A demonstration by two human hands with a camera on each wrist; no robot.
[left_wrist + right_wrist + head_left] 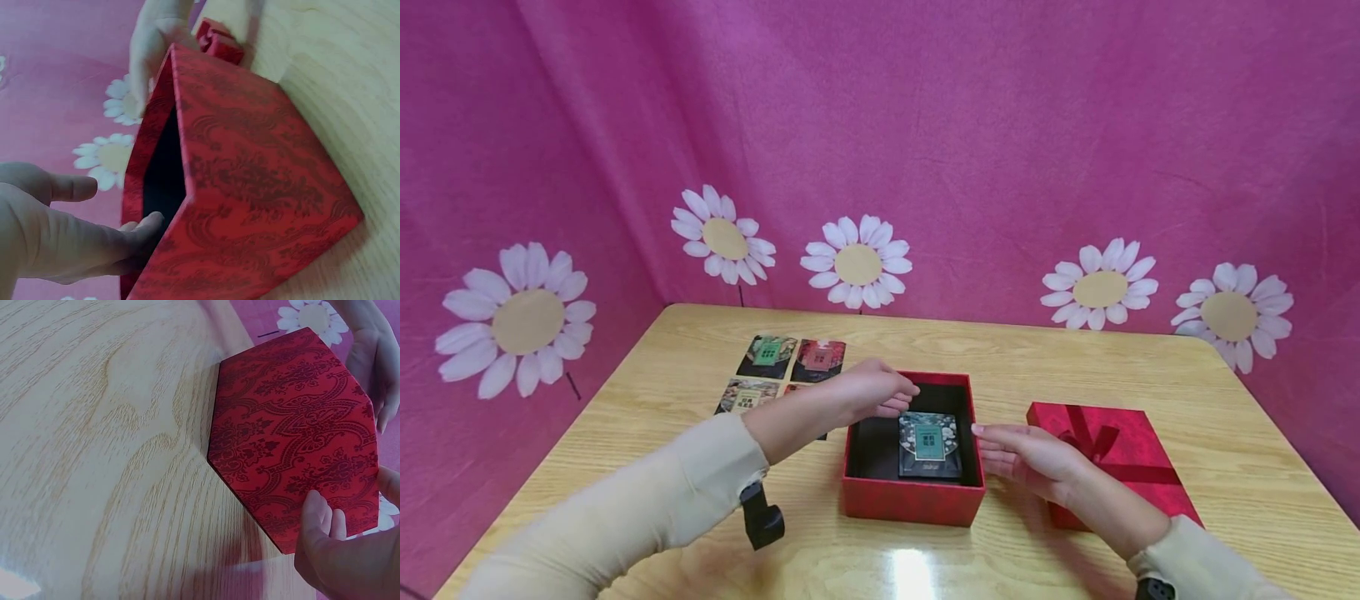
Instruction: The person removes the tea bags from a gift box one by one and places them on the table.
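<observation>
A red patterned gift box (910, 502) with a dark inside stands lidless on the table. In its right half lies a flat black packet (929, 467) with white flowers and a green label. My left hand (874, 390) reaches over the box's left rim, fingers extended and holding nothing; in the left wrist view its fingertips (151, 221) dip into the opening, thumb apart. At the box's right side is my right hand (1028, 454), its thumb by the rim. Its fairly straight fingers (312, 509) rest along the outer wall in the right wrist view.
To the right lies the red lid (1138, 450) with a ribbon bow, partly behind my right forearm. Several similar flat packets (766, 357) are laid in rows at the left, some hidden under my left arm. A pink curtain (970, 167) with daisies hangs behind the wooden table (1000, 337).
</observation>
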